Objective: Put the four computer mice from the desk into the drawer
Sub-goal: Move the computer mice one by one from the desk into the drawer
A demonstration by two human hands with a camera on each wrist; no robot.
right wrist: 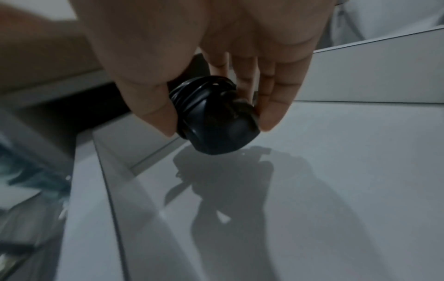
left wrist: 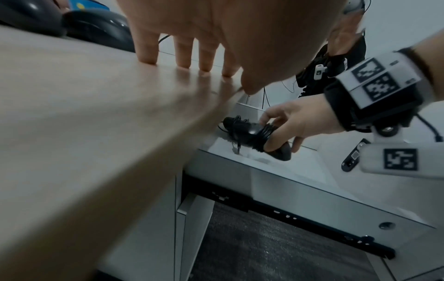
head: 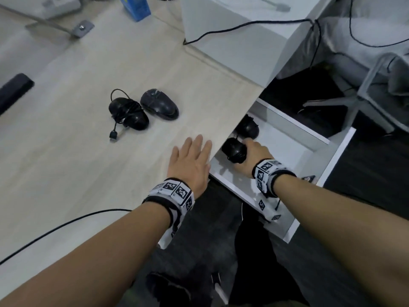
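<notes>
Two black mice lie side by side on the pale wooden desk (head: 66, 151): one with its cable wound round it (head: 128, 113) and a bare one (head: 159, 104) to its right. My left hand (head: 192, 156) rests flat on the desk near its right edge, fingers straight. Inside the open white drawer (head: 294, 151), my right hand (head: 254, 155) holds a third black mouse (head: 234, 150) (right wrist: 216, 121) wrapped in its cable, just above the drawer floor (right wrist: 336, 171). A fourth mouse (head: 249, 127) (left wrist: 234, 124) lies further back in the drawer, partly under the desk edge.
A black cable (head: 66, 224) runs across the desk's near left. A dark flat object (head: 13, 89) lies at the far left edge, a blue box (head: 135, 6) at the back. A white cabinet top (head: 232, 29) with cables stands behind the drawer; dark floor lies below.
</notes>
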